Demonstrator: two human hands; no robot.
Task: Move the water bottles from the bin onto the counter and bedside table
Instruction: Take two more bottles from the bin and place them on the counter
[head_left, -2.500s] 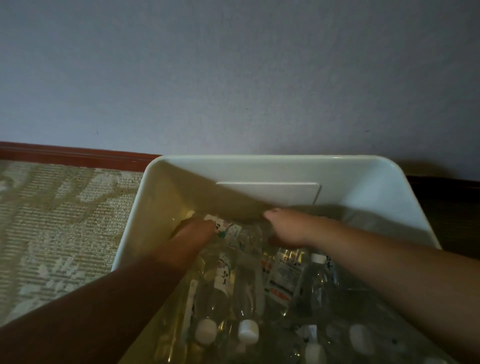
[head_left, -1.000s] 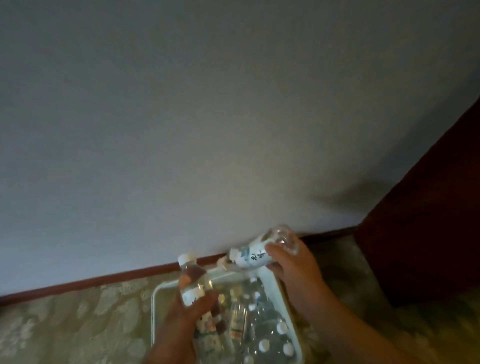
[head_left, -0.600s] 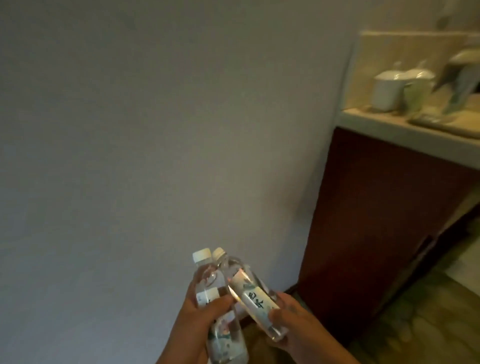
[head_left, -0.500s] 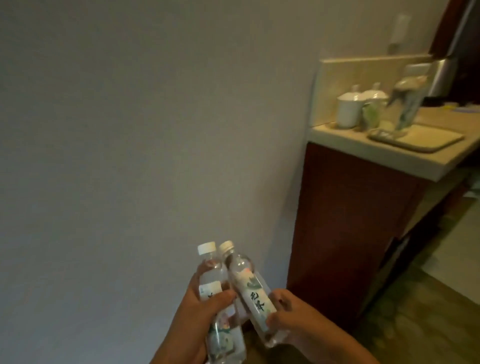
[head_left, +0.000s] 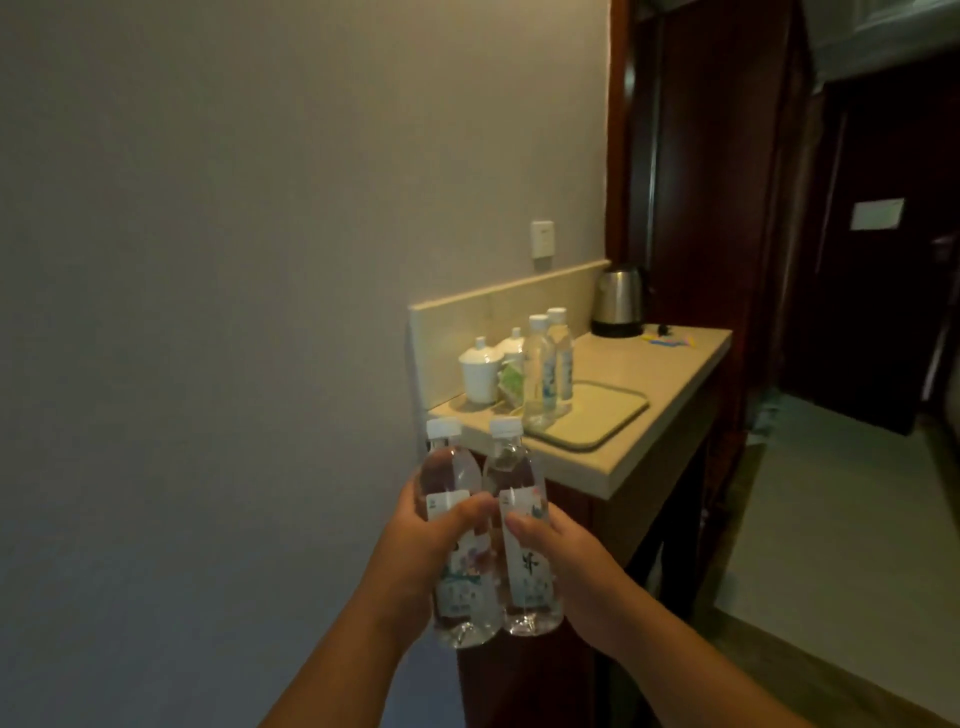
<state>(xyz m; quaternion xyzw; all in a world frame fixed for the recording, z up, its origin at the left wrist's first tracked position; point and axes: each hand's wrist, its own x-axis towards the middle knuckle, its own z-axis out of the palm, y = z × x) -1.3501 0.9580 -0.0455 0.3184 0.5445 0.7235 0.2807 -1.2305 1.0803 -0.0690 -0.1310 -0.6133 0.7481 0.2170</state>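
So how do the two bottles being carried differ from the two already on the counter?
The carried bottles are gripped, one by the left hand, one by the right hand, short of the counter. The counter bottles stand free on a tray. All four are upright, clear and white-capped.

I see a steel kettle (head_left: 618, 301) at the far end, two white lidded cups (head_left: 480, 375) by the wall, a wall socket (head_left: 542, 239) above.

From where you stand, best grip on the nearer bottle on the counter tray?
Probably the labelled mid-body of the nearer bottle, taken by a hand from the open front right. It stands upright on the tray, with the second bottle close behind and the lidded cups to its left, so those sides look crowded.
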